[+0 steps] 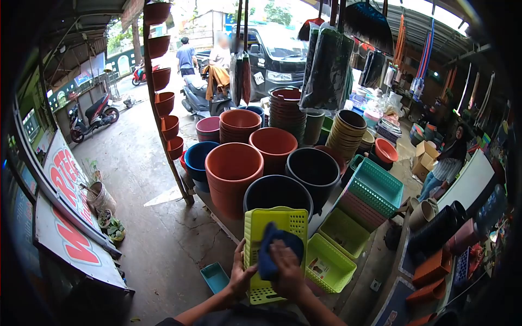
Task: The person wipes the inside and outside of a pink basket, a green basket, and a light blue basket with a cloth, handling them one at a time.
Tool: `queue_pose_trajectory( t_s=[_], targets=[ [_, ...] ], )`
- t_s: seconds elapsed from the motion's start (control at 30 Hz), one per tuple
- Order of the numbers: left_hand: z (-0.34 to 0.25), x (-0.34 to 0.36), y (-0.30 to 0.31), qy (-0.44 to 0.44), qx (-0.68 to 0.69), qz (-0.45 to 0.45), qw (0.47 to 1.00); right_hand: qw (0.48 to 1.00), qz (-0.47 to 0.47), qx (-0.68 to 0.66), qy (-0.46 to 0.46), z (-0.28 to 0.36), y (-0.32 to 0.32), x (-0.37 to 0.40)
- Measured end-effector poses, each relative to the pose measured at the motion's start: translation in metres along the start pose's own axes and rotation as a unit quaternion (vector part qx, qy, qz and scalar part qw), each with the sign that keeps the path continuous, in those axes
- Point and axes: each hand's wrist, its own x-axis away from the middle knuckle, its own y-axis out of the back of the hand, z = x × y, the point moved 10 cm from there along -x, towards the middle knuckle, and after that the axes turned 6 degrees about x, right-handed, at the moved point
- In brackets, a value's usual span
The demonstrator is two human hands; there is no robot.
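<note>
A yellow-green plastic basket (261,220) with holes in its ends is held tilted up in front of me. At its left side my left hand (240,271) grips the edge, fingers behind and thumb in front. My right hand (285,264) presses a dark blue cloth (267,262) against the basket's inside, and the cloth is bunched under its fingers. Just behind the basket stands a large black pot (278,191). To the right lie another yellow-green basket (330,263) and a darker green one (344,232).
Stacked terracotta pots (234,168), a blue pot (199,157) and teal baskets (375,187) surround the work spot. A teal tray (215,277) lies low on the left. A post with hanging pots (170,126) rises at left. People and parked vehicles are farther back.
</note>
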Motion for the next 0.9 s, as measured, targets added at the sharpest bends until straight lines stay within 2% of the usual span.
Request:
queue_pose_trajectory(
  t_s=[0.07,0.17,0.23,0.3,0.43,0.53,0.63,0.77,0.83,0.9],
  targets=[
    [-0.009,0.0,-0.019,-0.009,0.021,-0.008,1.0,0.967,0.246,0.067,-0.001,-0.023,-0.075,0.021],
    [-0.002,0.004,-0.018,-0.033,-0.064,-0.015,0.997,0.946,0.303,0.107,0.045,-0.041,-0.104,0.047],
    [0.003,0.005,-0.017,-0.033,-0.019,-0.019,0.999,0.943,0.302,0.127,0.057,-0.049,-0.11,0.04],
    [0.019,0.009,-0.007,-0.029,-0.111,-0.007,0.993,0.94,0.302,0.144,0.063,-0.048,-0.108,0.028],
    [0.002,0.007,-0.006,-0.041,-0.145,-0.023,0.988,0.939,0.3,0.153,0.067,-0.05,-0.112,-0.007],
    [-0.001,0.008,-0.003,-0.041,-0.227,-0.007,0.973,0.932,0.269,0.239,0.051,-0.062,-0.113,-0.032],
    [-0.002,0.008,0.003,-0.006,-0.185,-0.019,0.983,0.946,0.24,0.217,0.037,-0.058,-0.117,-0.039],
    [-0.007,0.009,0.013,-0.03,-0.193,-0.031,0.98,0.964,0.185,0.191,0.006,-0.051,-0.106,-0.041],
    [-0.003,0.01,0.018,-0.032,-0.181,-0.038,0.982,0.983,0.108,0.135,-0.064,-0.064,-0.095,-0.04],
    [0.002,0.012,0.02,-0.052,-0.239,-0.038,0.969,0.985,0.084,0.117,-0.092,-0.059,-0.099,-0.027]
  ],
)
